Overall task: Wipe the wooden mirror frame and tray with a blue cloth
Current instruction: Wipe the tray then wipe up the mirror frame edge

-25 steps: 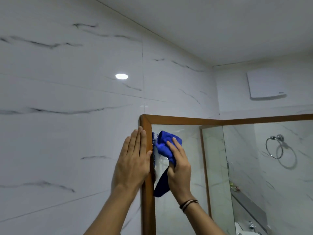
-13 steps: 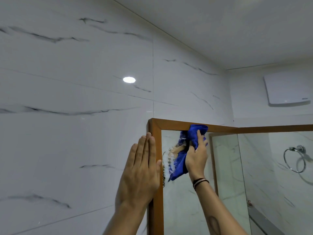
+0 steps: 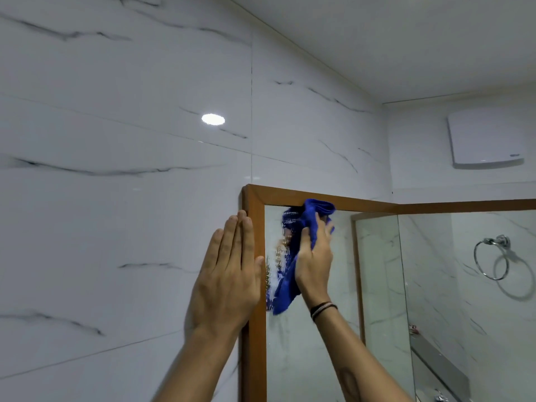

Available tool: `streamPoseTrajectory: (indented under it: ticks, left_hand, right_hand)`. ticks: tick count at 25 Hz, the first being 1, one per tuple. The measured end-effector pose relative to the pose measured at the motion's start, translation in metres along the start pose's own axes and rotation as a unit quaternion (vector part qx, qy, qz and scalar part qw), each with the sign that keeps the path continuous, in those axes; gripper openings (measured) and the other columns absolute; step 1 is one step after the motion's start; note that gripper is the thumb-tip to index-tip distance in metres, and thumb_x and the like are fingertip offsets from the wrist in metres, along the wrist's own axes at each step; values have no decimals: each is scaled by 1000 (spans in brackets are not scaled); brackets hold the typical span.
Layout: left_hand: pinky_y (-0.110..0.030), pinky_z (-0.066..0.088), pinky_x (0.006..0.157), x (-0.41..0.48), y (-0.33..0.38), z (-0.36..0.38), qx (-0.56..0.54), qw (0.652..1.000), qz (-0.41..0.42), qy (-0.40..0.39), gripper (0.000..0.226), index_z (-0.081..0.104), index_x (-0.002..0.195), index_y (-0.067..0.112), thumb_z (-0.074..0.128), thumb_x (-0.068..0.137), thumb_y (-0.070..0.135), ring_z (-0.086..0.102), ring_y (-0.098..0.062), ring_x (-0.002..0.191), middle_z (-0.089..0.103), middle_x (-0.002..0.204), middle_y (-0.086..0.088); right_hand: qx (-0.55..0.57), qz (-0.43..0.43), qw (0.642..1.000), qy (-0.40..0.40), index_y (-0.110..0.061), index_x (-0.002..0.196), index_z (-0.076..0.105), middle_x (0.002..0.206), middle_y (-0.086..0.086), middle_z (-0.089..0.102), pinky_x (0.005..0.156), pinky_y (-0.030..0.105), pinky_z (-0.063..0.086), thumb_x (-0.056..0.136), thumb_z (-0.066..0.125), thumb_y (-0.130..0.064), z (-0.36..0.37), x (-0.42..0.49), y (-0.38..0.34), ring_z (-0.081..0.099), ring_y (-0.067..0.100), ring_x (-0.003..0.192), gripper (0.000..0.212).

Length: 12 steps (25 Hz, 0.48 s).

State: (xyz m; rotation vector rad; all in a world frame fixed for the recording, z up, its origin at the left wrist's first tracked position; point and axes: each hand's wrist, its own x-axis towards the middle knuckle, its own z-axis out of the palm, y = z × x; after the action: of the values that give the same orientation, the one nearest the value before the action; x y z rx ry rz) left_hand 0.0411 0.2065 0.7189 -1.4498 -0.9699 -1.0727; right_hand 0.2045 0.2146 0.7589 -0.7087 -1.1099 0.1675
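Note:
The wooden mirror frame hangs on a white marble wall, its top rail running right from the corner. My right hand grips a blue cloth and presses its upper end against the underside of the top rail, near the left corner. The rest of the cloth hangs down over the glass below my palm. My left hand lies flat, fingers together, on the wall tile with its edge against the frame's left rail. The tray is out of view.
The mirror glass reflects a second frame edge and tiled walls. A chrome towel ring hangs on the right wall. A white vent cover sits high on the right. A ceiling light glints on the tile.
My right hand has carried the cloth from the left rail up and rightward to the top rail. My left hand has stayed flat on the wall beside the frame.

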Motion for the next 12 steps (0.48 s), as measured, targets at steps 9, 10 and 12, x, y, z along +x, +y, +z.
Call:
streamPoseTrajectory:
  ticks: [9, 10, 12]
  left_hand:
    - [-51, 24, 139, 1, 2, 5, 18, 1000, -12, 23, 71, 8, 175, -8, 27, 122, 35, 15, -36, 173, 7, 185, -27]
    - [-51, 24, 139, 1, 3, 5, 18, 999, -13, 24, 70, 8, 174, -8, 27, 122, 34, 15, -36, 173, 8, 185, -28]
    - [-51, 26, 139, 2, 3, 3, 10, 1000, -20, 22, 70, 8, 175, -8, 26, 122, 34, 17, -36, 172, 11, 185, -27]
  right_hand:
    - [24, -143, 984, -99, -16, 165, 49, 174, -8, 43, 136, 19, 25, 111, 50, -18, 18, -26, 1, 30, -5, 165, 55]
    - [20, -148, 982, -119, -12, 166, 48, 177, -2, 41, 139, 23, 23, 110, 50, -19, 18, -26, 4, 28, 4, 169, 57]
    - [32, -131, 984, -117, -10, 167, 46, 178, 1, 40, 142, 36, 23, 108, 48, -18, 15, -23, 5, 26, 16, 172, 59]
